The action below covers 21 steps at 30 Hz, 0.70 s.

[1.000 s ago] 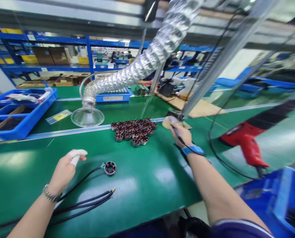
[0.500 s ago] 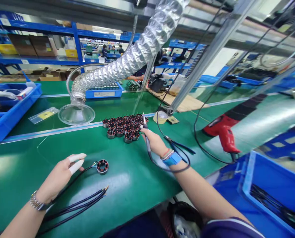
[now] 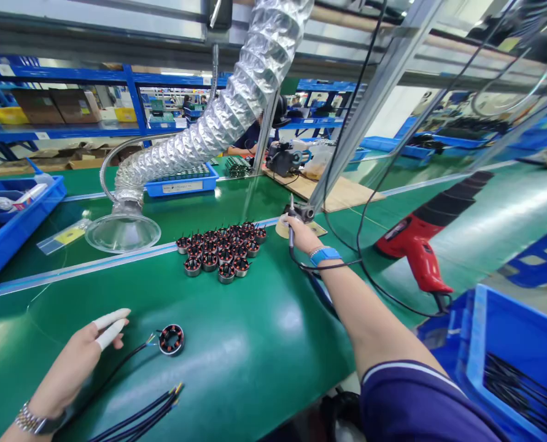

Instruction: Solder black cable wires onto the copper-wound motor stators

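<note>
My right hand [image 3: 306, 237] is closed around a soldering iron [image 3: 291, 238], its tip pointing up, beside a round yellowish holder [image 3: 281, 229] and a metal bracket [image 3: 306, 212]. On the left, my left hand [image 3: 77, 356] hovers over the green mat with white-covered fingers stretched out, holding nothing visible. Just right of it lies a single motor stator [image 3: 171, 340] with copper windings, coloured wire ends from a black cable [image 3: 126, 356] meeting its edge. Several more black cables [image 3: 151, 414] with stripped ends lie below. A cluster of stators [image 3: 225, 253] stands mid-bench.
A clear extraction hood [image 3: 123, 233] on a foil duct [image 3: 209, 132] hangs left of the stators. To the right lie a red heat gun [image 3: 420, 242] and its lead. Blue bins [image 3: 480, 344] stand at lower right and far left [image 3: 29, 221]. Another person sits behind the duct.
My right hand has carried the soldering iron away from the stator cluster, toward the yellowish holder. My left hand now sits lower left in view; the view itself has shifted.
</note>
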Motion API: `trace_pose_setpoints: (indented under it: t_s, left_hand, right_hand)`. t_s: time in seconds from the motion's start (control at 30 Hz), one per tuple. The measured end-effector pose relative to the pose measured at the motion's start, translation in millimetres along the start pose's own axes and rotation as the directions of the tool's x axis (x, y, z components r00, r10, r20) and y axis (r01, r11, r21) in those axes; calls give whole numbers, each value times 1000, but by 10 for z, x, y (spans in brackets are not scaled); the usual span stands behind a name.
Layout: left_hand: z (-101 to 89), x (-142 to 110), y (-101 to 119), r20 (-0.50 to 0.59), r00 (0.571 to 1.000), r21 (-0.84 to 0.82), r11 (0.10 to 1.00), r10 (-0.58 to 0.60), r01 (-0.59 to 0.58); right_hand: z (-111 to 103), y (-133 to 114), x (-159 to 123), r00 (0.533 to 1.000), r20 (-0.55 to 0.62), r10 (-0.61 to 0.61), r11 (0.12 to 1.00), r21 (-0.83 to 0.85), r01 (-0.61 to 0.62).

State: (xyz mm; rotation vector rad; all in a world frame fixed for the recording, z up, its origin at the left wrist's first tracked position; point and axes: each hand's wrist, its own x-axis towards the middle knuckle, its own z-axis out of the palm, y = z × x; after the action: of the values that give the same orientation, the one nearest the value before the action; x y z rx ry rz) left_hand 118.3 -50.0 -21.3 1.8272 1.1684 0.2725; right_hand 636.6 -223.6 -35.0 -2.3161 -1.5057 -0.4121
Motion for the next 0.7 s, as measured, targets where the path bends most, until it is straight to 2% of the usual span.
trace_pose_setpoints:
  t_s: [0.1, 0.2, 0.27, 0.33, 0.4, 0.43, 0.47, 0.53, 0.6, 0.63, 0.7]
  left_hand:
    - [18, 13, 8, 4, 1000, -6, 1000, 1, -1]
    - [31, -21, 54, 39, 999, -11, 1000, 27, -27]
    - [42, -69, 102, 90, 994, -35, 998, 59, -56]
    - [63, -114, 151, 144, 987, -89, 994, 77, -65]
    - [94, -145, 193, 187, 977, -126, 989, 100, -77]
    - [111, -158, 212, 200, 973, -142, 986, 119, -91]
    - [129, -170, 230, 217, 966, -151, 982, 143, -111]
    - [161, -200, 267, 253, 950, -154, 977, 182, -147]
    - [191, -234, 298, 281, 938, -131, 976, 203, -172]
    - [205, -247, 309, 288, 935, -115, 977, 208, -182]
    - [231, -258, 314, 294, 929, -98, 974, 225, -205]
  right_hand:
    - [70, -43, -38, 998, -59, 25, 998, 59, -22]
    - [24, -147, -102, 995, -96, 14, 993, 118, -3]
    - [-69, -288, -142, 991, -133, 11, 986, 164, 11]
    - [-190, -541, -193, 979, -201, 36, 977, 212, 8]
    - [-317, -943, -290, 965, -259, 34, 961, 273, 40]
    - [-371, -1199, -364, 961, -276, -7, 944, 316, 98]
    - [-409, -1479, -455, 948, -311, -72, 880, 428, 207]
    - [-418, -2059, -663, 929, -306, -206, 810, 480, 338]
    - [-328, -2567, -854, 882, -226, -413, 672, 578, 463]
    - [-255, -2766, -928, 868, -189, -459, 623, 628, 466]
    - [-95, -3036, -1030, 869, -133, -476, 568, 709, 419]
